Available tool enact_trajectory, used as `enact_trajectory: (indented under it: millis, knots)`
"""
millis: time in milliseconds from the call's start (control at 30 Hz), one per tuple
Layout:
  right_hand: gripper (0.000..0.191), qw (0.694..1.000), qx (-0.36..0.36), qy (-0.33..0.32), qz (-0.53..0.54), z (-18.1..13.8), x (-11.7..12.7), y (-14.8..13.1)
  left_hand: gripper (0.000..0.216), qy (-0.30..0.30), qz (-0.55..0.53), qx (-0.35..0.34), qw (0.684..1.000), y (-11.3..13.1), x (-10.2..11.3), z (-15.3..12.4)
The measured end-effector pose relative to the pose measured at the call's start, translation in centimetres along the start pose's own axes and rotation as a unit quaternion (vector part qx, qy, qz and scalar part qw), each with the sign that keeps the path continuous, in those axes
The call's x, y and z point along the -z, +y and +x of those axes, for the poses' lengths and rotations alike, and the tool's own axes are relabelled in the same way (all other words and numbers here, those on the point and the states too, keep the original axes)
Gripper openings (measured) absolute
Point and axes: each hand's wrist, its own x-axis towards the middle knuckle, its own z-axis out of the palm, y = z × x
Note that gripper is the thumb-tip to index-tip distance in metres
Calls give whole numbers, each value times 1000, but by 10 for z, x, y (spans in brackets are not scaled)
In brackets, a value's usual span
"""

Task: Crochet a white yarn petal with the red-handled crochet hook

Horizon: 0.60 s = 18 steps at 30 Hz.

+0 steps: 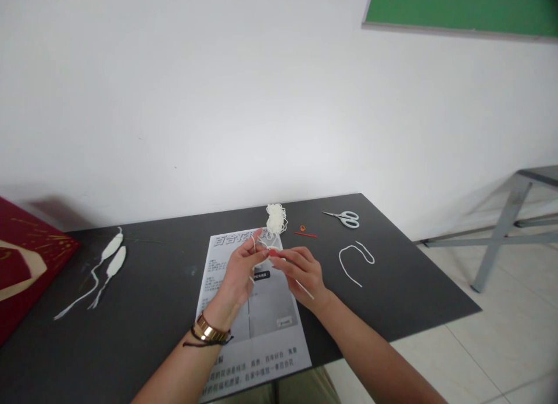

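My left hand [242,270] is closed in a pinch on white yarn [255,241], with a strand looped over its raised index finger. Close against it, my right hand [303,270] grips a crochet hook [274,253], of which only a red part shows between the fingers. The small piece of work at the fingertips is mostly hidden. A white yarn tail [305,290] hangs out below my right hand. Behind the hands, a loose white yarn skein [276,219] lies at the top edge of a printed sheet [261,357] with Chinese text.
On the black table [165,293], scissors [344,218], an orange marker ring [302,227], a red needle [305,235] and a cut yarn piece [346,267] lie right. Two white crocheted petals [115,261] with tails lie left, near a dark red bag [26,258]. A white wall stands behind.
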Motion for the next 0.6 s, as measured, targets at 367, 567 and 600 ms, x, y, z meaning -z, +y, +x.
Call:
enact_trajectory:
  millis: [367, 567, 600]
  knots:
    - [13, 974, -138, 74, 164, 17, -1, -7, 56, -87, 37, 76, 993, 17, 22, 11]
    - [12, 949, -193, 83, 236, 19, 2, -10, 55, -129, 52, 97, 985, 26, 24, 8]
    - [12, 945, -198, 86, 244, 19, 2, -10, 54, -134, 52, 97, 985, 27, 24, 7]
